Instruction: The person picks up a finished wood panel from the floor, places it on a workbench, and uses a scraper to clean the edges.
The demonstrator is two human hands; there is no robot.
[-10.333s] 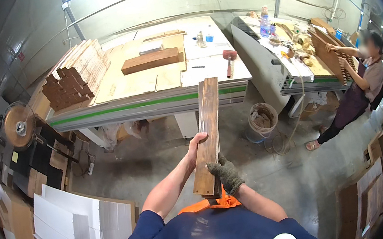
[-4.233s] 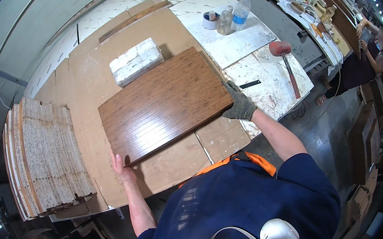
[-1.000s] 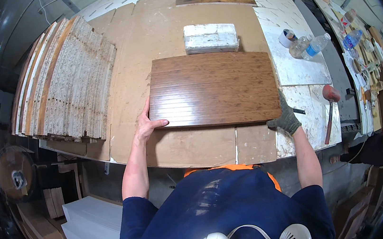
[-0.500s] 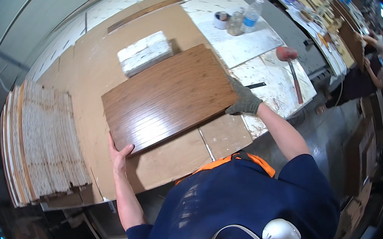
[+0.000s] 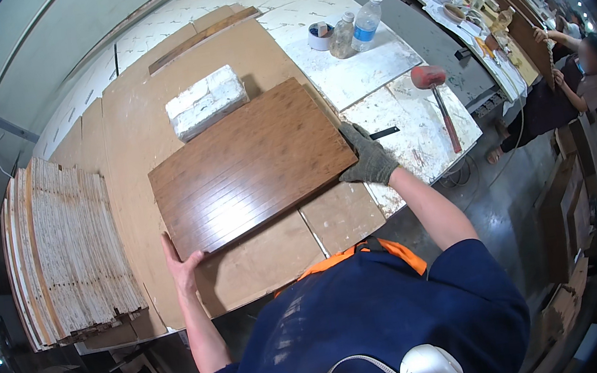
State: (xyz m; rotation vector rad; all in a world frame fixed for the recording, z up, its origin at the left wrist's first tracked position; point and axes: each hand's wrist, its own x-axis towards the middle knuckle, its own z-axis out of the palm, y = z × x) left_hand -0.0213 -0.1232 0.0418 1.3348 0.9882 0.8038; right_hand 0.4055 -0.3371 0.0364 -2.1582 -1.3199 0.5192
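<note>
A brown wooden board (image 5: 251, 166) with fine grooves along its surface lies between my hands, above a cardboard-covered table. My left hand (image 5: 183, 266) is bare and grips its near left corner, the thumb against the near edge and the fingers along the left end. My right hand (image 5: 372, 156), in a grey-green glove, clasps the right end; some of its fingertips are hidden under the board. Just beyond the board sits a white wrapped block (image 5: 206, 101). A thin black strip (image 5: 384, 133) pokes out beside the glove.
Thin boards (image 5: 75, 247) stand stacked at the left. A red-headed mallet (image 5: 439, 98), plastic bottles (image 5: 366, 23) and a tape roll (image 5: 319, 35) occupy the right side. A wooden strip (image 5: 202, 40) lies at the back. A co-worker (image 5: 572, 78) handles a brown panel (image 5: 530, 42) at far right.
The whole view has shifted slightly, so table items appear further left. Both hands keep hold of the board, which stays nearly in place beside the white block. More of the co-worker shows.
</note>
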